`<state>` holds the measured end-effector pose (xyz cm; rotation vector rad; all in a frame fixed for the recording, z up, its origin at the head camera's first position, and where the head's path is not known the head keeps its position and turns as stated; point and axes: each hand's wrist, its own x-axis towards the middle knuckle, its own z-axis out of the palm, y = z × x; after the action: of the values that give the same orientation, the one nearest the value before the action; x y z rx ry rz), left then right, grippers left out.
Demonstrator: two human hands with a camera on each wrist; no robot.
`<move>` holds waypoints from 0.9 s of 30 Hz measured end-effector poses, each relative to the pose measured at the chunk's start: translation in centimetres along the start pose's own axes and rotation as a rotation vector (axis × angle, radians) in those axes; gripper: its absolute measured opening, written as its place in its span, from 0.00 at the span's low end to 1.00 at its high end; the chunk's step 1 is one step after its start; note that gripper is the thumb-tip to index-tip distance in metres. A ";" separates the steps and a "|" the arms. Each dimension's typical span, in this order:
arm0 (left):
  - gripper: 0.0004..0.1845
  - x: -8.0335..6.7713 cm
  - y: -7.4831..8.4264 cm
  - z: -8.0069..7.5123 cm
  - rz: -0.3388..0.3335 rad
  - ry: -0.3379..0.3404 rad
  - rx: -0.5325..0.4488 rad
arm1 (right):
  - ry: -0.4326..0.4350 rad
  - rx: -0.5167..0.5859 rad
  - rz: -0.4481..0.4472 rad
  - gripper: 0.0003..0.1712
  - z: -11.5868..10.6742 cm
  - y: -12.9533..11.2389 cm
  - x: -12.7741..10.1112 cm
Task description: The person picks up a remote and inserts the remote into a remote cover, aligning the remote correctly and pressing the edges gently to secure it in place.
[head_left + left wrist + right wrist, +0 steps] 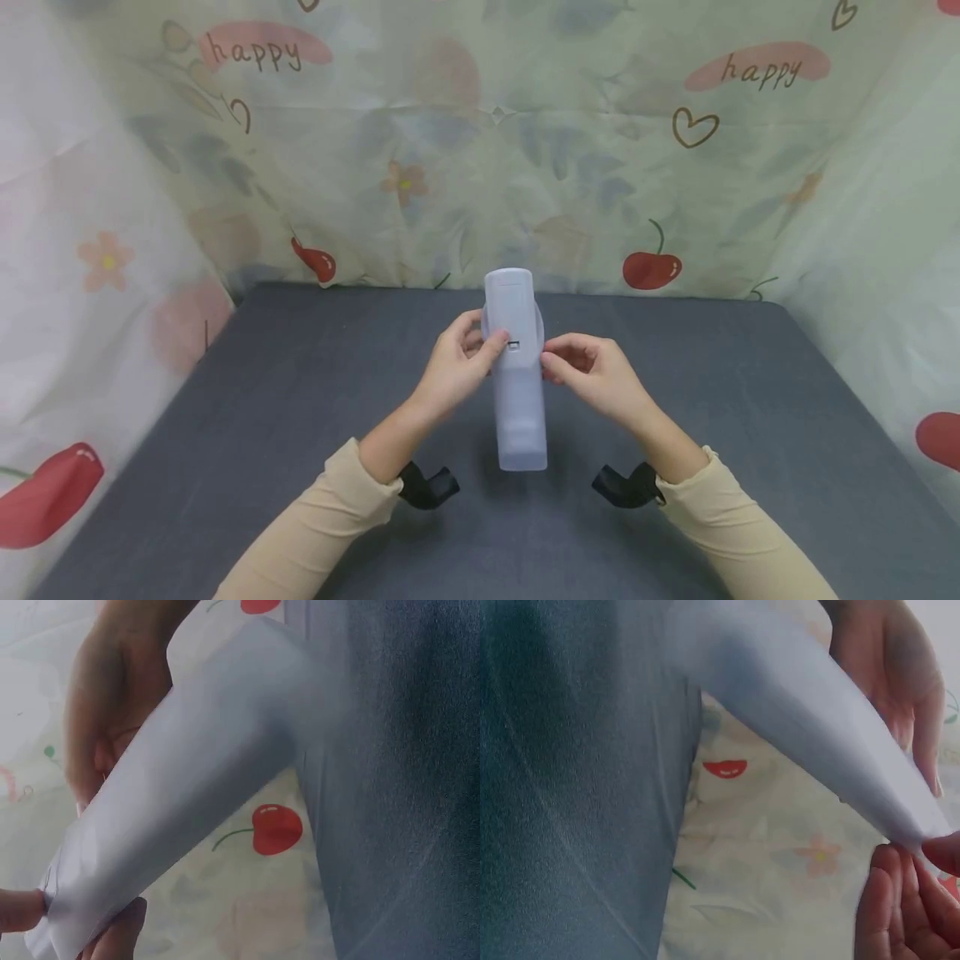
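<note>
A long white remote-like bar (510, 300) sticks up out of a translucent pale sleeve (521, 417), held above the dark grey table (300, 400) at the centre of the head view. My left hand (459, 367) pinches the sleeve's upper rim from the left, thumb on its front beside a small dark slot. My right hand (588, 371) pinches the same rim from the right. The sleeve's lower end hangs free toward me. Both wrist views show the pale sleeve (187, 802) (810, 712) close up and blurred, with fingertips (19, 911) (900, 900) at its edge.
The table is walled on three sides by a pale printed cloth (480, 150) with cherries, flowers and "happy" words. Black camera straps (427, 487) (626, 487) sit on both wrists below beige sleeves. No other object lies on the table in view.
</note>
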<state>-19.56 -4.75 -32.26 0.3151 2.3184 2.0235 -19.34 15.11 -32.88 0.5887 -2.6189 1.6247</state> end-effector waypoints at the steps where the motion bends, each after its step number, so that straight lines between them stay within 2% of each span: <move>1: 0.23 0.0 0.0 0.0 -0.007 -0.011 -0.002 | 0.018 -0.011 -0.012 0.11 0.1 0.0 -0.1; 5: 0.24 0.0 0.0 0.0 0.004 -0.031 -0.014 | 0.065 -0.011 -0.038 0.08 0.4 -0.2 -0.2; 11: 0.21 0.0 0.1 0.1 0.054 -0.034 -0.007 | 0.116 -0.015 -0.032 0.06 0.9 -0.4 -0.3; 15: 0.21 -0.1 0.0 0.1 0.084 -0.039 -0.012 | 0.118 -0.003 -0.021 0.06 1.0 -0.4 -0.3; 20: 0.19 -0.1 -0.2 -0.1 0.168 -0.027 -0.049 | 0.063 0.039 0.019 0.10 0.9 -0.2 -0.1; 24: 0.19 -0.3 -0.4 -0.1 0.252 -0.025 -0.065 | -0.017 0.068 0.113 0.18 0.7 0.2 0.0; 27: 0.19 -0.5 -0.5 -0.1 0.334 -0.048 -0.056 | -0.104 0.140 0.196 0.24 0.6 0.8 0.0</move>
<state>-19.16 -4.99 -32.77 0.7861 2.3030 2.1850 -19.47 14.87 -33.84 0.4422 -2.7299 1.8941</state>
